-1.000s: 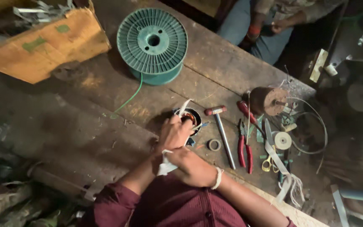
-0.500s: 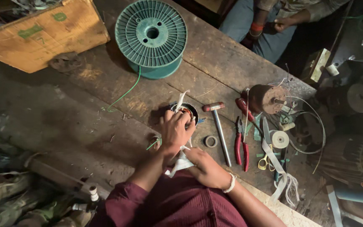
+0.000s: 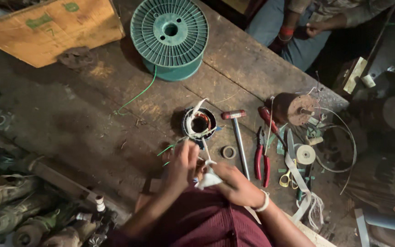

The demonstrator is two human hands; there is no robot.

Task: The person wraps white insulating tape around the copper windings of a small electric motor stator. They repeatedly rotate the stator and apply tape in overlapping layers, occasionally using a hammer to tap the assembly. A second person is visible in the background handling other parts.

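Pinching crumpled white cloth (image 3: 208, 179), both hands (image 3: 206, 171) near round motor stator (image 3: 200, 123).

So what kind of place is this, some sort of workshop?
Most likely a small motor-winding or electrical repair workshop. On the worn wooden bench stand a big green wire spool and a round motor stator, with a hammer and red-handled pliers beside them.

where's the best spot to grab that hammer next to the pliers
Judging by its pose, take the hammer around the bare metal handle, near its lower end, coming from above. It lies flat on the workbench, head pointing away, with a gap between it and the red pliers.
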